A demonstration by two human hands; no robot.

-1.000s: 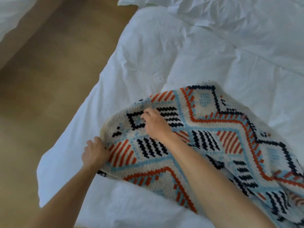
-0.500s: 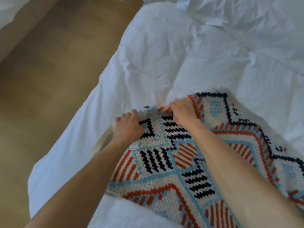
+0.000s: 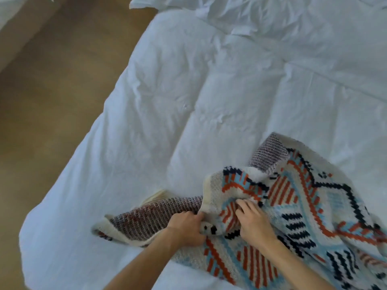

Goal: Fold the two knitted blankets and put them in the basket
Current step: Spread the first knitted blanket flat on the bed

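Observation:
A knitted blanket (image 3: 310, 208) with orange, light blue, navy and cream geometric patterns lies bunched on the white bed at the lower right. Its dull reverse side shows at the left edge and at the far corner. My left hand (image 3: 186, 227) grips a fold of the blanket near its left side. My right hand (image 3: 255, 222) pinches the patterned fabric just beside it. A raised fold stands above both hands. I see only this one blanket, and no basket is in view.
The white duvet (image 3: 209, 91) covers the bed, wrinkled, with its corner at the lower left. A wooden floor (image 3: 52, 91) runs along the left. Crumpled white bedding (image 3: 230, 15) lies at the far end.
Both hands have pulled the blanket's far edge back toward me, so the fabric bunched up and its reverse side turned over at the left. The view has shifted left.

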